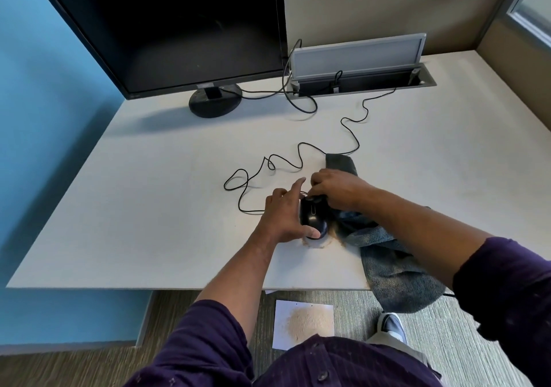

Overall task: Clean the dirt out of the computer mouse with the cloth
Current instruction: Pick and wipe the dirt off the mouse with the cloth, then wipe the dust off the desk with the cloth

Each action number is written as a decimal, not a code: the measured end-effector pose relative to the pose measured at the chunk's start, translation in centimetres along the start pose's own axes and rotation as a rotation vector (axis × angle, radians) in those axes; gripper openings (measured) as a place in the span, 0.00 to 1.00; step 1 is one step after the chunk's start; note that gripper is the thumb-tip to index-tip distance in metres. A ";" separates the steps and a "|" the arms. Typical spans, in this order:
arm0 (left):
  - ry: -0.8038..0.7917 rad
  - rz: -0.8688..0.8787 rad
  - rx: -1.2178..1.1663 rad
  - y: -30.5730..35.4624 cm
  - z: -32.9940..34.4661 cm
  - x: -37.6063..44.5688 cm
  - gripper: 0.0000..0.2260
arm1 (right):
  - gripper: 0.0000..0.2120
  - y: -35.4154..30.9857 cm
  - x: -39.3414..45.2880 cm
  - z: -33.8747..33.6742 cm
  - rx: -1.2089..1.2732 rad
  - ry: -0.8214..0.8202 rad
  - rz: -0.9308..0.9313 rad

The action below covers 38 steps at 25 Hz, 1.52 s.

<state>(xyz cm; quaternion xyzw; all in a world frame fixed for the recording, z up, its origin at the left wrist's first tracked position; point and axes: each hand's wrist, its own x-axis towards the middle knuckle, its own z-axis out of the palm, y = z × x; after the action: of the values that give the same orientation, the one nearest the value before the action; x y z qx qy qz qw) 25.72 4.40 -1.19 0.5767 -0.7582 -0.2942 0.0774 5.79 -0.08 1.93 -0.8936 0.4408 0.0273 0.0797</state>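
Note:
A black wired computer mouse (313,218) lies on the white desk (149,207), with brown dirt (316,243) scattered on the desk around its near end. My left hand (281,215) grips the mouse from the left, thumb at its near end, index finger stretched out. My right hand (340,189) is closed on a grey cloth (387,255) and presses it against the mouse's front right side. The cloth sticks out beyond my right hand and trails under my forearm over the desk's front edge.
The mouse cable (298,157) snakes across the desk to an open cable hatch (357,67) at the back. A black monitor (179,28) stands at the back left. On the floor lies a white paper with a pile of brown dirt (307,322).

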 end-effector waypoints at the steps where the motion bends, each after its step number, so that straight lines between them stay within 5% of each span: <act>1: -0.001 0.005 0.002 0.0 -0.1 0.0 0.60 | 0.17 0.2 -0.4 0.0 0.020 -0.007 -0.002; 3: 0.001 0.012 0.008 0.1 0.0 0.0 0.59 | 0.15 0.9 -1.3 -0.3 0.048 0.073 0.064; 6: -0.005 0.031 0.040 0.3 -0.2 -0.1 0.57 | 0.15 2.7 -2.5 -0.9 0.089 0.417 0.166; 8: -0.026 0.066 0.076 0.4 -0.2 -0.1 0.56 | 0.17 3.6 -3.6 -1.2 -0.016 0.468 0.204; 14: -0.090 0.140 0.201 1.5 -0.4 0.0 0.60 | 0.20 5.0 -7.1 -1.2 0.114 0.003 0.228; 19: -0.106 0.177 0.252 2.2 -0.6 0.3 0.60 | 0.51 5.4 -8.6 -0.9 0.031 -0.333 0.274; 23: -0.124 0.188 0.294 2.4 -0.7 0.5 0.59 | 0.61 4.5 -8.2 0.2 0.034 -0.403 0.306; 38: -0.079 0.162 0.237 2.2 -1.0 0.3 0.54 | 0.40 4.4 -6.8 0.9 0.153 -0.081 0.279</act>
<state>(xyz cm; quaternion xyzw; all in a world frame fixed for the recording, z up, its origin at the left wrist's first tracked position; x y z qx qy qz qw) 24.25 4.10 0.77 0.5067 -0.8341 -0.2180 0.0023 -1.79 2.78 1.29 -0.8133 0.5577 0.0402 0.1606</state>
